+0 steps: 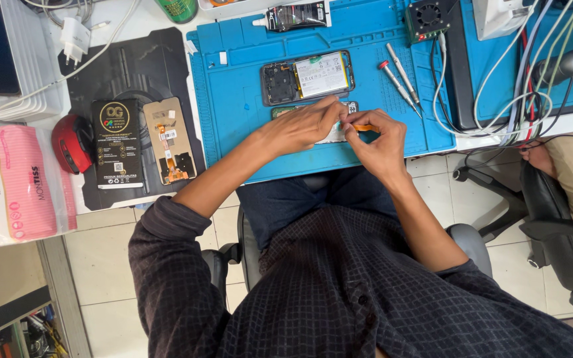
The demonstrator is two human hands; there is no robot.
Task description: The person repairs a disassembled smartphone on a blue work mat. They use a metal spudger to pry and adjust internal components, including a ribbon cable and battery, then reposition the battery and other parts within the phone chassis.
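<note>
A blue work mat (247, 106) fills the upper middle of the frame, giving loose parts a soft, bordered bed. Left of it lies a dark pad (134, 73) with a black box (117, 144) and a spare screen panel (170, 140), kept within reach. On the mat an opened phone (308, 77) rests back-up, its battery and board bare. Two screwdrivers (399, 83) lie parked to its right. Just below the phone, at mid-frame, the left hand (303, 126) presses down on a small flat part (335, 134), pale and mostly hidden, to steady it. The right hand (376, 136) pinches a thin orange tool (363, 127) closed between fingertips, its tip against that part's edge.
</note>
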